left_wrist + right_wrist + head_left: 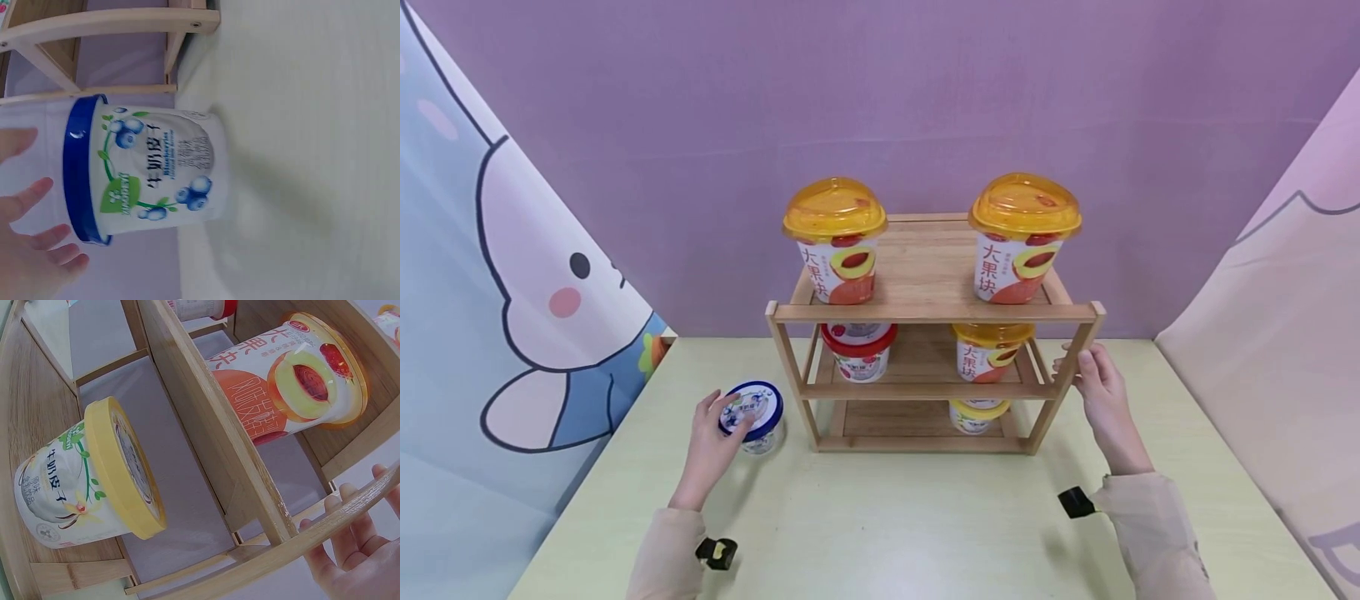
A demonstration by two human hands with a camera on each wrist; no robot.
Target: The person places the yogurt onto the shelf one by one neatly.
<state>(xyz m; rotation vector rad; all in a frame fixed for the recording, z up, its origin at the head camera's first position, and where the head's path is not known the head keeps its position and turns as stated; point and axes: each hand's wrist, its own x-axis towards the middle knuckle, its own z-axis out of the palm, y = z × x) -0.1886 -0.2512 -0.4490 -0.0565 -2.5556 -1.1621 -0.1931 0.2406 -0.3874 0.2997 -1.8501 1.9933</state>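
My left hand (715, 442) is over the blue lid of a blueberry milk pudding cup (762, 440), which stands upright on the table left of the rack. In the left wrist view, the fingers (53, 237) are spread loosely beside the lid of the cup (159, 172), not curled round it. At the rack's right front post, my right hand (1103, 392) holds the wooden rack (925, 312), thumb in front and fingers behind. The right wrist view shows the fingers (344, 544) at that post, near a yellow-lidded vanilla cup (69, 487) and a peach cup (294, 381).
Two orange-lidded peach cups, one on the left (838, 242) and one on the right (1024, 242), stand on the top shelf. A red-lidded cup (861, 358) and another peach cup (988, 354) share the middle shelf. The yellow-lidded cup (972, 419) sits at lower right. Behind hangs purple cloth (700, 167).
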